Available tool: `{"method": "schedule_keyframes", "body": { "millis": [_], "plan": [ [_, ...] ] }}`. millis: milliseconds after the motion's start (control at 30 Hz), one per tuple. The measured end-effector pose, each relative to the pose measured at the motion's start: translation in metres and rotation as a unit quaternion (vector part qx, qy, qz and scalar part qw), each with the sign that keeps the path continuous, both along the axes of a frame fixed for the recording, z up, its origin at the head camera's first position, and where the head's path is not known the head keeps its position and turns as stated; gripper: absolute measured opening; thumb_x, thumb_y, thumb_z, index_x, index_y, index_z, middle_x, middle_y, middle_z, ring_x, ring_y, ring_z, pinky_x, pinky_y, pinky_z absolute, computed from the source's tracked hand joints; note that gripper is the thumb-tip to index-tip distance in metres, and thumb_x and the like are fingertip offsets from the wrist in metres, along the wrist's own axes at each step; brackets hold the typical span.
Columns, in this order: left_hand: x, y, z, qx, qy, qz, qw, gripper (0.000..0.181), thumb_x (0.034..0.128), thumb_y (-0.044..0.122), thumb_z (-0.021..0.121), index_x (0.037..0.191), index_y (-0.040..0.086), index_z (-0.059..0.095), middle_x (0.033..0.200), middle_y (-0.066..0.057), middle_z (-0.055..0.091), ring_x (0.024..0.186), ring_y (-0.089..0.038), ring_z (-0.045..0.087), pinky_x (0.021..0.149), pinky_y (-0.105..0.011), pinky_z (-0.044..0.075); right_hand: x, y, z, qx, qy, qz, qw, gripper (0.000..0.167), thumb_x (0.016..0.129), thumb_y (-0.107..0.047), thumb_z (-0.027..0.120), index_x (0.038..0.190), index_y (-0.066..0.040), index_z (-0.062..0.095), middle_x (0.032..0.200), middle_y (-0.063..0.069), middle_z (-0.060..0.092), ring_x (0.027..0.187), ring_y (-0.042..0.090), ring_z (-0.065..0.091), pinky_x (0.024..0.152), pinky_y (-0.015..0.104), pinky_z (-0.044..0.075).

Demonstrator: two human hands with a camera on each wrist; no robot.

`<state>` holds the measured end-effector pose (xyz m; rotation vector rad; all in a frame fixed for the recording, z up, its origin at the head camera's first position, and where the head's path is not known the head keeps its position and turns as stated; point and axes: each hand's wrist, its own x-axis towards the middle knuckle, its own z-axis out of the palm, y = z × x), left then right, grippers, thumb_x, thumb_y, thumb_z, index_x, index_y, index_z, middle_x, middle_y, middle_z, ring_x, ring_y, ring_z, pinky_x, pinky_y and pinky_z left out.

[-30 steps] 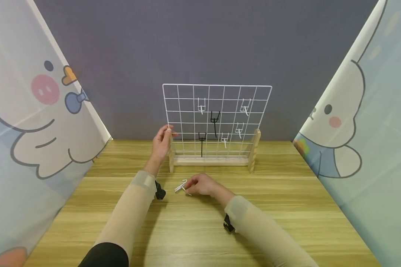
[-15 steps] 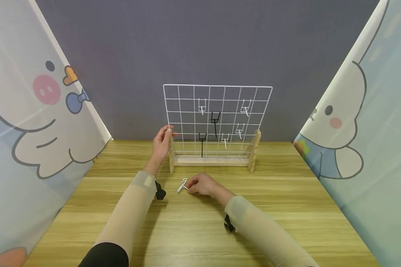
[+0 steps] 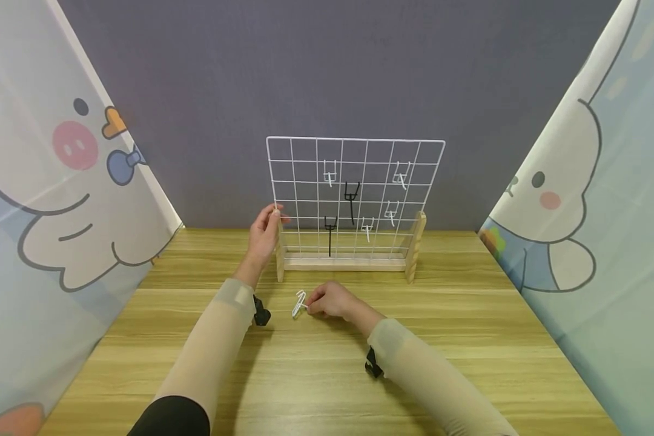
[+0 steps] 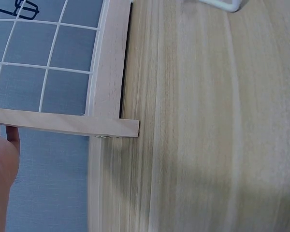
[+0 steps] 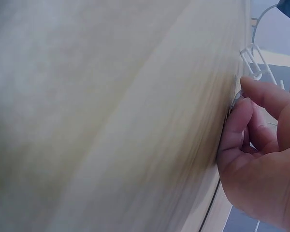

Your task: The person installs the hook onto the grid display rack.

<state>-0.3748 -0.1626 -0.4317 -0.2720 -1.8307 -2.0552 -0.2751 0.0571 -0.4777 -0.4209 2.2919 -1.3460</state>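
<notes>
My right hand (image 3: 335,301) pinches the stem of a small white wire hook (image 3: 297,309) just above the table, in front of the grid rack. In the right wrist view the thumb and forefinger meet on the stem, and the double-wire frame of the hook (image 5: 259,75) sticks out past them. My left hand (image 3: 261,238) grips the left wooden post (image 3: 280,254) of the rack, thumb in front and fingers reaching behind. The white wire grid (image 3: 354,140) stands upright between two wooden posts. Several white hooks and two black hooks (image 3: 351,197) hang on it.
The wood-grain table (image 3: 305,375) spreads around the rack. Behind it rises a grey backdrop (image 3: 354,72). Cartoon-printed curtains (image 3: 43,181) enclose both sides. The rack's right post (image 3: 416,248) stands free of the hands.
The white hook has turned in my right fingers, its two bent ends swinging more upright, and has shifted slightly right. My left hand stays on the post.
</notes>
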Motion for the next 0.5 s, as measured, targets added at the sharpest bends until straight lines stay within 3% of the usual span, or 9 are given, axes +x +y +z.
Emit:
{"method": "schedule_keyframes", "body": {
  "millis": [67,233,333,500],
  "plan": [
    [-0.0006,-0.0004,0.0003,0.001,0.001,-0.002,1.0,0.022,0.1167,0.024,0.055,0.13,0.017,0.071,0.113,-0.01,0.077,0.109,-0.021,0.074,0.078,-0.027,0.046,-0.0003,0.0004,0.0009,-0.003,-0.004,0.001,1.0,0.009,0.095,-0.003,0.08,0.104,0.001,0.079,0.09,0.001,0.072,0.075,0.011,0.058,0.063,0.022,0.051],
    [-0.0009,-0.0011,0.0008,-0.006,-0.002,-0.004,1.0,0.024,0.1166,0.026,0.056,0.133,0.014,0.069,0.11,-0.004,0.078,0.105,-0.011,0.074,0.073,-0.028,0.043,-0.0009,0.0017,0.003,-0.006,-0.01,0.003,0.9999,0.01,0.096,-0.004,0.081,0.104,0.0,0.079,0.092,0.001,0.072,0.075,0.011,0.057,0.063,0.023,0.05],
    [0.0,-0.001,0.0006,-0.003,-0.003,-0.005,1.0,0.021,0.1168,0.025,0.055,0.13,0.018,0.069,0.11,-0.004,0.077,0.105,-0.011,0.074,0.076,-0.032,0.045,-0.0003,0.0026,0.0045,-0.007,-0.014,0.003,0.9999,0.009,0.096,-0.005,0.081,0.104,-0.001,0.079,0.093,0.001,0.072,0.076,0.011,0.057,0.064,0.023,0.051],
    [0.0011,0.0002,-0.0002,0.009,0.0,-0.006,0.9999,0.024,0.117,0.022,0.054,0.133,0.01,0.068,0.105,0.001,0.077,0.105,-0.016,0.074,0.069,-0.025,0.041,-0.001,0.0042,0.003,-0.008,-0.015,0.006,0.9998,0.009,0.096,-0.006,0.082,0.103,-0.002,0.079,0.093,0.0,0.072,0.076,0.011,0.057,0.064,0.023,0.051]
  ]
}}
